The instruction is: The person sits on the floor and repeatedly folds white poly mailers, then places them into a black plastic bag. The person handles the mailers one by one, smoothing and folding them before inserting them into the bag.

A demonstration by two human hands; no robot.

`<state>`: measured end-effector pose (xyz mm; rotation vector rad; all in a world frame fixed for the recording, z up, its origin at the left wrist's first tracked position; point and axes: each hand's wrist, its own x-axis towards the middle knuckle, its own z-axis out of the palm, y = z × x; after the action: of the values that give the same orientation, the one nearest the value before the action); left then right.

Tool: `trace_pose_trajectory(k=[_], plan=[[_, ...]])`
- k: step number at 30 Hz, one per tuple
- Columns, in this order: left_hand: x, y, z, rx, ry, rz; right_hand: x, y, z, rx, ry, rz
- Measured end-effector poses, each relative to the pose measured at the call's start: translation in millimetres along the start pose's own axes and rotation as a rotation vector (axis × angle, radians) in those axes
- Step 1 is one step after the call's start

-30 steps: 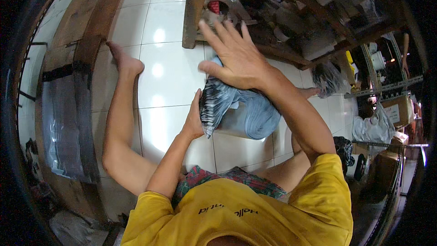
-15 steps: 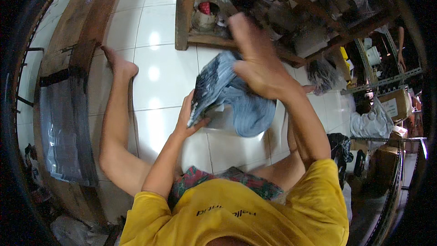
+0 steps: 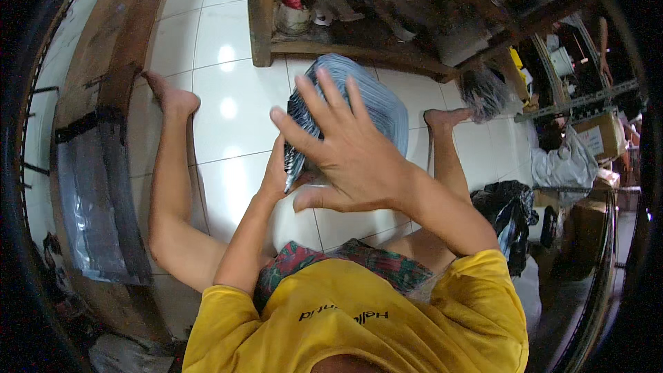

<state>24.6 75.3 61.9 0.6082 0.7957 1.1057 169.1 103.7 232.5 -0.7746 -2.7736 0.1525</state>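
A blue-grey bundle with fine ridged folds [image 3: 383, 103], which looks like layered or wrapped plastic film, is between my spread legs above the tiled floor. My left hand [image 3: 275, 168] grips its left, near edge, with the fingers partly hidden behind it. Darker, shiny black layers show along that edge. Over the near part of the bundle is my right hand [image 3: 352, 155], fingers spread wide and nothing held. Whether its palm touches the bundle I cannot tell. The bundle's near side is largely hidden behind this hand.
A low wooden shelf [image 3: 359, 55] full of clutter stands ahead. Along the left runs a long wooden plank or bench [image 3: 103, 83] with grey plastic sheeting [image 3: 97, 200] on it. To the right are a black plastic bag [image 3: 507, 214], a white bag [image 3: 563, 166], a cardboard box [image 3: 599, 135] and metal racks.
My right hand has swung from beyond the bundle back toward me, its fingers now spread. The loose, hanging fold now lies up against the bundle. My left hand keeps its hold.
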Motion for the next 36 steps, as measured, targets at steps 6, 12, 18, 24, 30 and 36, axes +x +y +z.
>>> trace_pose_trajectory(k=[6, 12, 18, 24, 30, 36], plan=[[12.6, -51.6, -49.6, 0.659, -0.061, 0.479, -11.0, 3.1, -8.6, -0.033, -0.044, -0.016], [16.1, -60.2, -60.0, 0.747, -0.015, 0.262, -10.2, 41.7, -23.7, -0.152, 0.134, 0.101], [23.3, -68.6, -71.4, 0.78, -0.034, 0.28, 4.1, 68.2, -13.9, -0.156, 0.143, 0.114], [21.8, -68.3, -60.3, 0.397, -0.003, 0.045, 36.4, 85.4, -16.6, -0.186, 0.242, 0.085], [23.0, -85.6, -82.2, 0.969, 0.023, 0.307, 67.9, 80.3, 6.3, -0.108, 0.194, 0.061], [24.5, -71.5, -72.1, 0.978, 0.023, 0.391, 83.9, 63.0, -0.1, -0.142, 0.193, 0.012]])
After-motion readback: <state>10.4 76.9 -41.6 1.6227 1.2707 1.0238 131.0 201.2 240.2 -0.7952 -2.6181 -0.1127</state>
